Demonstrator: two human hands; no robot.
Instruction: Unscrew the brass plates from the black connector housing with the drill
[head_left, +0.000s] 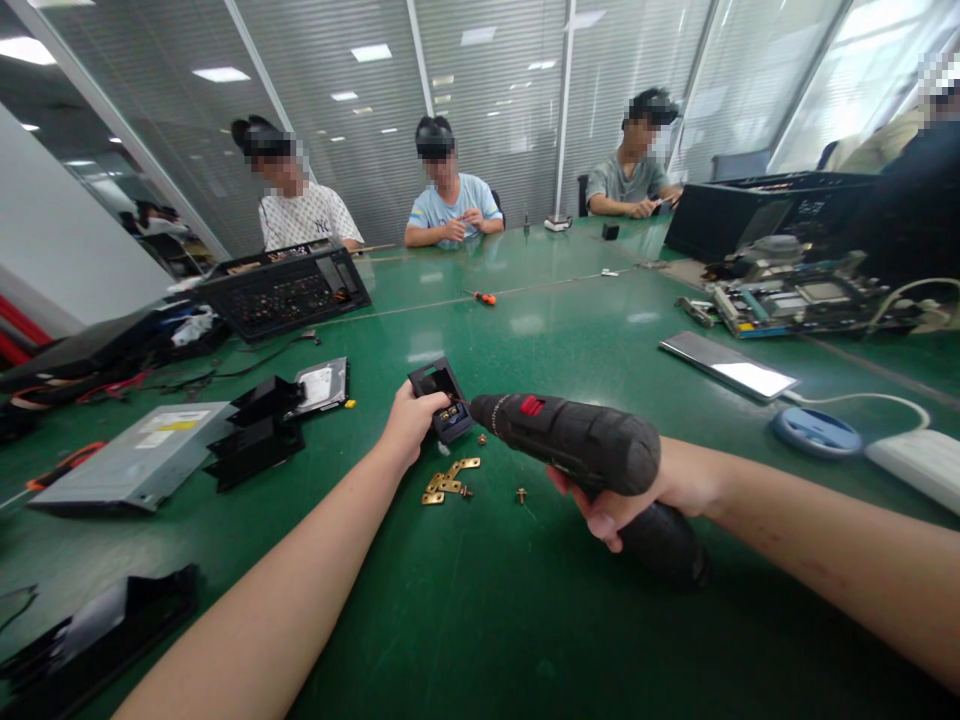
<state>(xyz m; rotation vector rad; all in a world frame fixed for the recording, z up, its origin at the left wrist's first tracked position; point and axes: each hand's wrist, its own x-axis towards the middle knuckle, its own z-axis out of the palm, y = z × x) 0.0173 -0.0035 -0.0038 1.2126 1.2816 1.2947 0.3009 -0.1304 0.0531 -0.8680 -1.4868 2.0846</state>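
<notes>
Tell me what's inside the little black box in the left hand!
Small gold-coloured pieces show inside the black box. The thumb of the left hand covers part of it, so I can't see what's under there.

One drill, three loose screws, several brass plates, one phone, one hard drive, two computer cases.

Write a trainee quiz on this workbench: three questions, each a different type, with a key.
1. True or false: the right hand grips a black power drill.

2. Multiple choice: which hand holds the small black housing?
a) right
b) neither
c) left

3. Fill in the blank: the loose brass strips lie on a tabletop coloured ____.

Key:
1. True.
2. c; the left hand holds it.
3. Green.
</notes>
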